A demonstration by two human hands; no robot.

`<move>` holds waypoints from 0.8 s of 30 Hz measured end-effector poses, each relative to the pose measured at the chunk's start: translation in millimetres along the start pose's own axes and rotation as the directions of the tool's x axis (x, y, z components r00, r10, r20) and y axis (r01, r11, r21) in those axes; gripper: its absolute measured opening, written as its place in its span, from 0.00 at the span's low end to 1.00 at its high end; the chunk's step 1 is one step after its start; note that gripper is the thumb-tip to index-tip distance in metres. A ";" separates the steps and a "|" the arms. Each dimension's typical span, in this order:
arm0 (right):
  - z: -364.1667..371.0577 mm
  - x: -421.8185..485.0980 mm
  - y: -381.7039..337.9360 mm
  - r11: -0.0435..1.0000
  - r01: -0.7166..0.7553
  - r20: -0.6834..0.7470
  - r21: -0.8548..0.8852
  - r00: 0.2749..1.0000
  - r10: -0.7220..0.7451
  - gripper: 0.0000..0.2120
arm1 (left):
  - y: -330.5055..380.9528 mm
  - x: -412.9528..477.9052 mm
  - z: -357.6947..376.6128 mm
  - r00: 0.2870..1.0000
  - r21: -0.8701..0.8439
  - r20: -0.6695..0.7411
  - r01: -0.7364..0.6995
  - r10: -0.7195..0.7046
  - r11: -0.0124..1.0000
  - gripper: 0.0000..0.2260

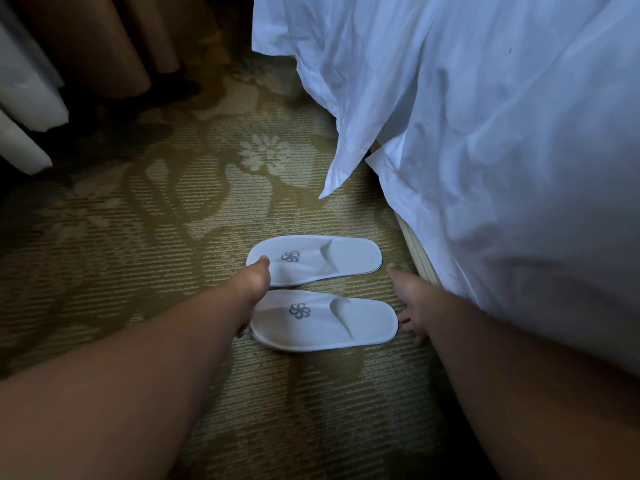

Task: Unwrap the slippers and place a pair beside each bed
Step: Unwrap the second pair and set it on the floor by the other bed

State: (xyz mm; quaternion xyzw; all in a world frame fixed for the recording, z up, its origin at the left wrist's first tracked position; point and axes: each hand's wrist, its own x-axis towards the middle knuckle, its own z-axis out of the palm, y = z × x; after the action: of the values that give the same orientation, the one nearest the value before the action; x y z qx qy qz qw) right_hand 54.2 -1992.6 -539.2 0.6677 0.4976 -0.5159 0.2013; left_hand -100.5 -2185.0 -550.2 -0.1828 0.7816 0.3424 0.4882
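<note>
Two white slippers with a grey swirl logo lie side by side on the patterned carpet, toes to the left. The far slipper (315, 259) and the near slipper (323, 322) sit just left of the bed (502, 150) and its white duvet. My left hand (254, 289) rests at the toe ends, thumb on the far slipper, fingers against the near one. My right hand (408, 299) is at the heel ends, fingers spread and touching the near slipper's heel. Neither hand grips anything.
Brown and white curtains (69, 64) hang at the top left. A corner of the duvet (332, 181) droops to the carpet just beyond the slippers. The bed base edge (420, 258) runs close to the slippers' heels. Green-gold floral carpet (138, 220) spreads to the left.
</note>
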 end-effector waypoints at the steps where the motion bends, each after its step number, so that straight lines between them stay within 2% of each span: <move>1: 0.0 1.5 0.2 1.000 -0.001 -0.012 -0.012 1.000 0.000 0.38 | -0.8 1.6 0.0 1.000 0.002 0.002 -0.004 0.004 1.000 0.34; 4: -0.1 8.0 -0.6 0.999 0.001 -0.041 -0.051 0.999 -0.003 0.41 | -3.4 5.3 -0.3 1.000 -0.007 0.017 -0.013 0.013 1.000 0.34; 9: -0.2 1.4 -13.8 0.999 -0.014 0.029 -0.053 0.999 0.016 0.43 | -4.2 6.2 -0.7 0.999 0.001 0.044 -0.002 0.002 1.000 0.36; 12: 1.2 -0.5 -21.1 0.998 0.017 0.014 -0.056 1.000 -0.016 0.42 | -4.8 5.4 -1.8 0.998 -0.001 0.054 0.021 -0.021 1.000 0.37; 19: 3.6 10.7 -28.9 0.997 0.056 -0.022 -0.059 0.998 -0.058 0.42 | -0.5 2.7 0.0 1.000 0.000 0.016 0.004 -0.004 1.000 0.39; 24: 2.8 13.5 -32.7 0.997 0.077 -0.031 -0.026 0.997 -0.077 0.41 | 0.3 -0.4 2.8 1.000 0.001 -0.009 0.019 -0.019 1.000 0.45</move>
State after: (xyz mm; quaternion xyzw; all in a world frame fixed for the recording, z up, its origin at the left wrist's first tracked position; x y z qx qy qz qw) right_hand 23.9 -1974.8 -544.3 0.6536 0.5323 -0.5065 0.1815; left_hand -98.7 -2182.8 -550.6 -0.1916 0.7820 0.3367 0.4882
